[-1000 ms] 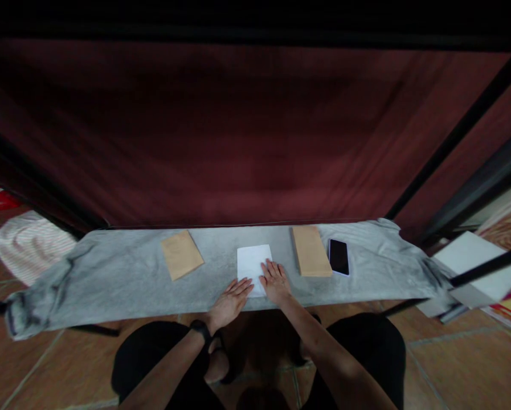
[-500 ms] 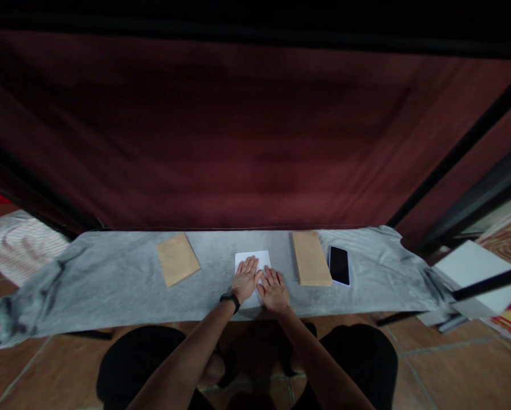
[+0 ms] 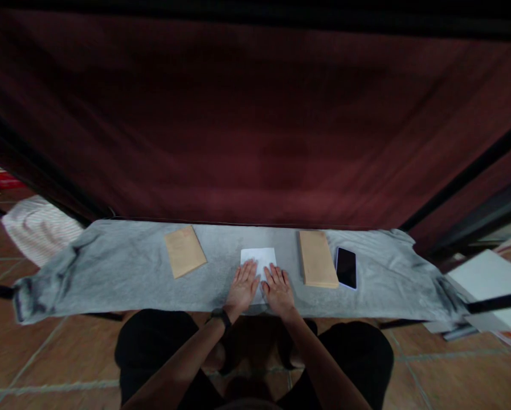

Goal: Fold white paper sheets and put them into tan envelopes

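A white sheet of paper (image 3: 258, 255) lies flat on the grey cloth near its front edge. My left hand (image 3: 242, 286), with a dark band at the wrist, rests flat on the paper's left side, fingers stretched out. Flat on the right side of the sheet is my right hand (image 3: 278, 289), its fingers spread. The two hands are side by side, a narrow strip of paper showing between them. Neither one grips anything.
The grey cloth (image 3: 127, 267) covers a long narrow surface. On it are a brown envelope (image 3: 184, 251) at the left, a brown envelope stack (image 3: 318, 259) and a phone (image 3: 346, 267) at the right. Behind stands a dark red panel (image 3: 255, 142).
My left hand has shifted a little down the paper, away from its middle, and now lies level with my right hand. The whole view has also shifted slightly.
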A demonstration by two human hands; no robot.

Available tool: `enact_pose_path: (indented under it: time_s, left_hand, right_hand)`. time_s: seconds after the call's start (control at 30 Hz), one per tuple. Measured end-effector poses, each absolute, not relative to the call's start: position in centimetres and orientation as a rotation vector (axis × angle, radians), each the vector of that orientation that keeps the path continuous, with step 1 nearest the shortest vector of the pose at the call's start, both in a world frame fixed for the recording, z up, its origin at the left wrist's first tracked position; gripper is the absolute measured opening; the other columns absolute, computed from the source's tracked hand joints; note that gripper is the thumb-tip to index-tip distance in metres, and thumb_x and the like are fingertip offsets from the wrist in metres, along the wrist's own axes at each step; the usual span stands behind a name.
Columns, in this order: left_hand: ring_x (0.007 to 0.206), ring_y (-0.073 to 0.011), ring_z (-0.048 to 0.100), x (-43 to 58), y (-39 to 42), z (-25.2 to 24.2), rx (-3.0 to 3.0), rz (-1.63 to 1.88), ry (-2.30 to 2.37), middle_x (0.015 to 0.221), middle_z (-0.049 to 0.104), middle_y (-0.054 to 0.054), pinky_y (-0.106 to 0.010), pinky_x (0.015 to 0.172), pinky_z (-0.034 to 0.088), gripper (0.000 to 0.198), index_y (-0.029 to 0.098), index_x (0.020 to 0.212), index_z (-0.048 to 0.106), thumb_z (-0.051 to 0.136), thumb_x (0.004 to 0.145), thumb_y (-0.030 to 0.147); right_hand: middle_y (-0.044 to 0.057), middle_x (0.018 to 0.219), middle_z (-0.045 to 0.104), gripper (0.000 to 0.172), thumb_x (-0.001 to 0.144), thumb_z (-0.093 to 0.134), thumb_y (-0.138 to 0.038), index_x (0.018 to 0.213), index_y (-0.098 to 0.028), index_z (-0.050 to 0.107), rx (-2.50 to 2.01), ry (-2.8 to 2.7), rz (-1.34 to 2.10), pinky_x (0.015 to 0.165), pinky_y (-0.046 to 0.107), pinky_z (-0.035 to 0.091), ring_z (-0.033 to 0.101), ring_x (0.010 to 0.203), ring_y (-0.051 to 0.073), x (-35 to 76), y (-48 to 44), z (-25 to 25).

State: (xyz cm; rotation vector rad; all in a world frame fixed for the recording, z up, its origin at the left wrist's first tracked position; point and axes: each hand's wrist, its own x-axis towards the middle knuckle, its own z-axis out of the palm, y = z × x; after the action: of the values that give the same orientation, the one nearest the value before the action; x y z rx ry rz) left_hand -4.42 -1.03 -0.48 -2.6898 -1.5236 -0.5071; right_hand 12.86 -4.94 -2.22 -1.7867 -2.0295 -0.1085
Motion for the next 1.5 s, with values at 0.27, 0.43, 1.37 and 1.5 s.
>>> enact_pose_path:
  time_s: [0.27, 0.43, 1.37, 1.5]
  left_hand:
    - [0.148, -0.0231, 0.036, -6.4, -4.9, -0.7, -2.816, -0.402, -1.380, 0.157, 0.043, -0.011, -0.045, 0.121, 0.029, 0.059, 0.016, 0.153, 0.038, 0.035, 0.103, 0.047]
    - [0.148, -0.0236, 0.035, -7.9, -4.8, 0.2, -2.819, -0.363, -1.454, 0.159, 0.041, -0.012, -0.045, 0.122, 0.029, 0.058, 0.014, 0.153, 0.039, 0.033, 0.103, 0.044]
    - [0.141, -0.0328, 0.045, -6.9, -6.7, 1.6, -2.856, -0.124, -1.539, 0.149, 0.051, -0.022, -0.050, 0.116, 0.036, 0.054, 0.008, 0.141, 0.051, 0.047, 0.088, 0.020]
    - [0.138, -0.0309, 0.049, -6.6, -6.1, 1.9, -2.925, -0.084, -1.471, 0.144, 0.056, -0.021, -0.051, 0.113, 0.040, 0.056, 0.013, 0.139, 0.054, 0.042, 0.085, 0.005]
  right_hand:
    - [0.011, 0.155, 0.045, 0.051, 0.104, 0.041, -0.035, 0.151, -0.016, 0.044, -1.825, -2.081, -0.136, 0.119, 0.047, 0.029, 0.043, 0.142, 0.027, 14.0, -5.8, -1.9]
    - [0.011, 0.156, 0.045, 0.051, 0.105, 0.036, -0.032, 0.154, -0.015, 0.039, -1.864, -2.060, -0.143, 0.119, 0.046, 0.029, 0.042, 0.143, 0.026, 15.9, -7.5, -1.9]
    - [0.015, 0.153, 0.049, 0.053, 0.102, 0.042, -0.032, 0.152, -0.013, 0.042, -1.778, -2.151, -0.045, 0.119, 0.047, 0.032, 0.044, 0.141, 0.027, 15.2, -11.9, -1.6]
    - [0.014, 0.150, 0.052, 0.051, 0.100, 0.047, -0.030, 0.149, -0.015, 0.046, -1.784, -2.188, -0.003, 0.118, 0.046, 0.033, 0.047, 0.138, 0.027, 15.3, -11.5, -0.8]
